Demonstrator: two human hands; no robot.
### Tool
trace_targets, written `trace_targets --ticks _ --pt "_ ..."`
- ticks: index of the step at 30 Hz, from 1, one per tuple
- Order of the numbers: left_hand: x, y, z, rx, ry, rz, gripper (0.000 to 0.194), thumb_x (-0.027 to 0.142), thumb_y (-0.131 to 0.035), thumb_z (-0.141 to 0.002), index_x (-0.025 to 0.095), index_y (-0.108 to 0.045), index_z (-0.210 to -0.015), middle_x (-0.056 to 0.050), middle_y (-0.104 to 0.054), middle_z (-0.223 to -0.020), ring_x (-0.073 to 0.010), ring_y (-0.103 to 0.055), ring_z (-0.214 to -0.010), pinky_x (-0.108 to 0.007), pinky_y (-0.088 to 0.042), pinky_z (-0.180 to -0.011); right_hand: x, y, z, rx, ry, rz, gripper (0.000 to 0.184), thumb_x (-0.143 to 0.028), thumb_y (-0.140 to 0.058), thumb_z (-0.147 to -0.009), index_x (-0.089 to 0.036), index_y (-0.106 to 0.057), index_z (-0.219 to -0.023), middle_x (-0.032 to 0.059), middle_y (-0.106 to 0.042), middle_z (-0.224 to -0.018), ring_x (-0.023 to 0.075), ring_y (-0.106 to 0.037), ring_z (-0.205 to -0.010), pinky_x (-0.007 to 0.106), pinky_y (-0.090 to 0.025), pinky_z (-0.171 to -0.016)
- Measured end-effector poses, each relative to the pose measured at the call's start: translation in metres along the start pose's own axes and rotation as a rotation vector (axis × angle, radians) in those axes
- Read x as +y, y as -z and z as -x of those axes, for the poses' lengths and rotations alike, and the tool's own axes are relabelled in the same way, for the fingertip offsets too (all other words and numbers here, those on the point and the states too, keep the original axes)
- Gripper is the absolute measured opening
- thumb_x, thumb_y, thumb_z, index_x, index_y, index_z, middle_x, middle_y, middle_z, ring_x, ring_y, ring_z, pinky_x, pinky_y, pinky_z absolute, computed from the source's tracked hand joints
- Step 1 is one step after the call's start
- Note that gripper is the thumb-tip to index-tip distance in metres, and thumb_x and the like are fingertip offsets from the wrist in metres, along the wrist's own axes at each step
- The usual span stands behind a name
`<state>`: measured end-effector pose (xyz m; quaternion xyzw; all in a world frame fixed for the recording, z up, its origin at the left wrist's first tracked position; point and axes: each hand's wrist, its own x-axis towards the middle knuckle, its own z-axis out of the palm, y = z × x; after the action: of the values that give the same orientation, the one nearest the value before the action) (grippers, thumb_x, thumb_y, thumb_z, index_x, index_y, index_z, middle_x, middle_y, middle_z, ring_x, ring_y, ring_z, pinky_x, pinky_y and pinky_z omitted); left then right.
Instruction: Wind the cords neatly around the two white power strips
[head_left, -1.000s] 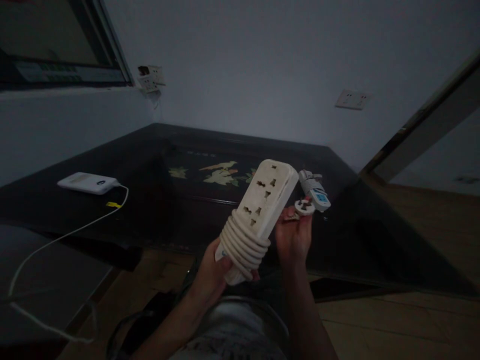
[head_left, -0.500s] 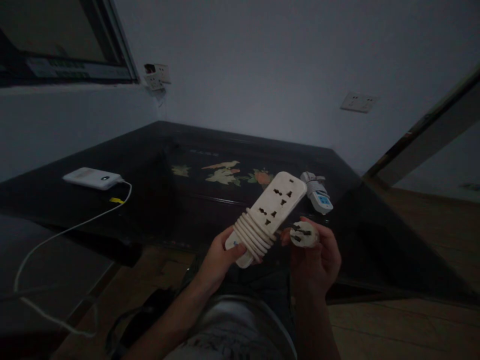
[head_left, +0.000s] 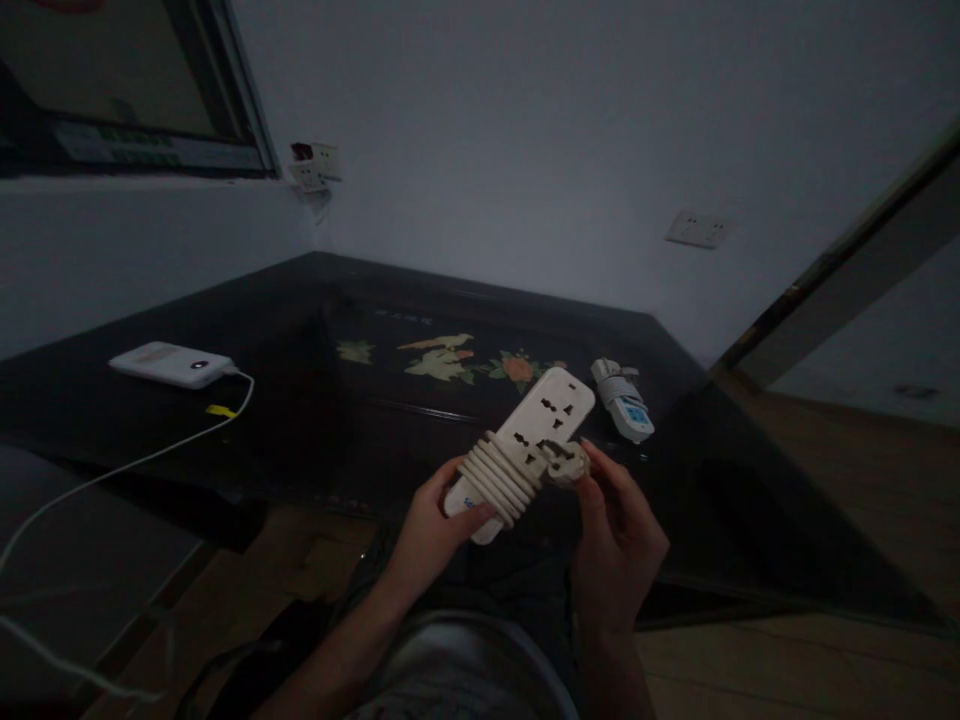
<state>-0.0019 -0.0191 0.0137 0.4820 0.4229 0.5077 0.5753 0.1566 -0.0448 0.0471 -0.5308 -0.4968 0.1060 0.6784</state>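
A dark recess [head_left: 301,152] is noted among the socket plates [head_left: 319,168] on the wall, beyond and to the left of the power strip [head_left: 559,395]; its contents are too dark to be made out. Three pairs of things are recorded around the power strip: on the black table [head_left: 360,425], well to its left, a white device [head_left: 169,364] joined to a white cable [head_left: 161,452], with a yellow tag [head_left: 221,410] beside the cable; just to its right, a smaller strip [head_left: 628,412] with a blue face, wrapped in its own lead [head_left: 619,388]; farther off on the wall, a double socket [head_left: 699,229].

The power strip is held tilted, above the near part of the table, its lower end grasped by the left hand [head_left: 439,520]. The thumb is laid over its face, below the coils of cord [head_left: 499,480]. The plug [head_left: 568,465] is pinched by the fingertips of the right hand [head_left: 619,530], in front of the strip's right side; contact between prongs and strip cannot be confirmed. Both forearms are extended forward, the right wrist being bent inward toward the strip.
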Motion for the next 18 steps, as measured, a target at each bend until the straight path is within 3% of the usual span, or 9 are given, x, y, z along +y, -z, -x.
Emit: trace_targets --ticks 3,7,11,14,18 --pt "0.004 0.001 0.001 0.025 -0.019 -0.031 0.056 0.033 -0.078 -0.061 0.013 -0.059 -0.11 -0.008 -0.068 -0.1 -0.0234 -0.063 -0.091 -0.029 -0.049 -0.078 0.004 0.0 0.0 0.035 0.032 -0.016 0.022 -0.025 -0.062 -0.082 -0.022 -0.07 -0.103 0.0061 -0.07 -0.097 0.0182 -0.064 -0.087 0.032 -0.053 -0.072" --pt "0.002 0.002 0.0 0.037 -0.004 0.017 0.058 0.036 -0.08 -0.058 0.013 -0.061 -0.108 -0.007 -0.069 -0.099 -0.024 -0.063 -0.092 -0.029 -0.05 -0.078 0.007 0.001 -0.001 -0.072 0.196 -0.033 0.021 -0.02 -0.061 -0.083 -0.026 -0.071 -0.1 0.0039 -0.07 -0.091 0.018 -0.064 -0.085 0.032 -0.051 -0.07" --pt "-0.002 0.002 -0.001 -0.011 0.102 0.232 0.062 0.044 -0.081 -0.057 0.012 -0.061 -0.108 -0.009 -0.07 -0.094 -0.0222 -0.066 -0.079 -0.029 -0.052 -0.068 0.012 0.004 -0.001 -0.161 0.302 -0.021 0.024 -0.017 -0.059 -0.084 -0.029 -0.071 -0.102 0.0034 -0.07 -0.091 0.0188 -0.064 -0.085 0.034 -0.051 -0.072" --pt "-0.004 0.002 -0.002 -0.104 0.16 0.427 0.061 0.051 -0.078 -0.061 0.009 -0.061 -0.102 -0.011 -0.069 -0.083 -0.0203 -0.065 -0.064 -0.027 -0.051 -0.054 0.017 0.007 0.001 -0.191 0.307 -0.029 0.024 -0.018 -0.059 -0.084 -0.029 -0.071 -0.101 0.0033 -0.071 -0.089 0.019 -0.065 -0.084 0.035 -0.052 -0.072" --pt "-0.004 0.002 -0.004 -0.123 0.183 0.515 0.057 0.055 -0.073 -0.066 0.008 -0.061 -0.096 -0.009 -0.067 -0.072 -0.0179 -0.064 -0.056 -0.026 -0.05 -0.049 0.022 0.008 0.005 -0.168 0.256 -0.043 0.024 -0.016 -0.059 -0.084 -0.028 -0.071 -0.102 0.0025 -0.07 -0.09 0.0175 -0.065 -0.084 0.032 -0.052 -0.071"
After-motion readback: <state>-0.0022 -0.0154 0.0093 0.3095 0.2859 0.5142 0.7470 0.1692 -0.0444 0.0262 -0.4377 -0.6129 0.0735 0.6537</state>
